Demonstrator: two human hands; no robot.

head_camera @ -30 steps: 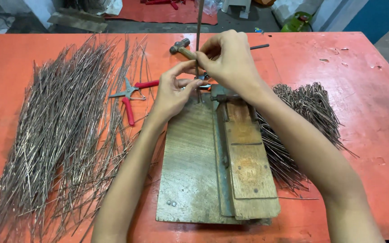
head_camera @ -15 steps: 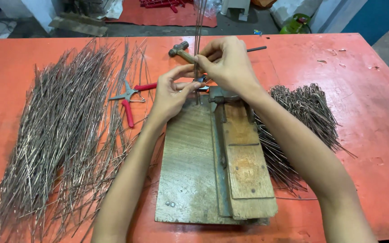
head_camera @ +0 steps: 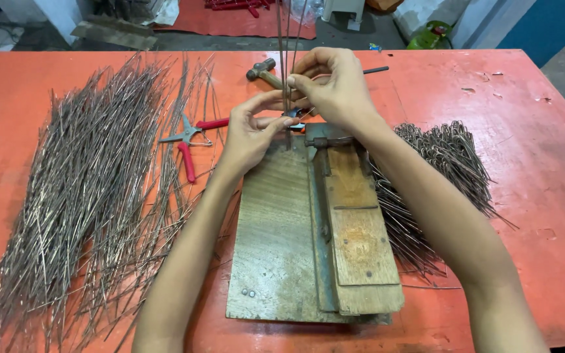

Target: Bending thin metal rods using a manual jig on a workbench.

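Note:
A few thin metal wires (head_camera: 285,39) stand upright at the far end of a wooden jig board (head_camera: 276,242) on the orange table (head_camera: 531,183). My right hand (head_camera: 335,88) pinches them from the right, higher up. My left hand (head_camera: 253,131) pinches them lower down from the left, just above the board. A metal strip and a stacked wooden block (head_camera: 358,229) run along the board's right side.
A big pile of straight wires (head_camera: 80,202) covers the table's left side. Bent wires (head_camera: 439,163) lie heaped to the right of the board. Red-handled pliers (head_camera: 188,140) and a hammer (head_camera: 263,70) lie beyond my hands. Clutter sits on the floor past the far edge.
Both hands stay on the upright wires at the board's far end, with the fingers shifted only slightly. The camera has tilted a little.

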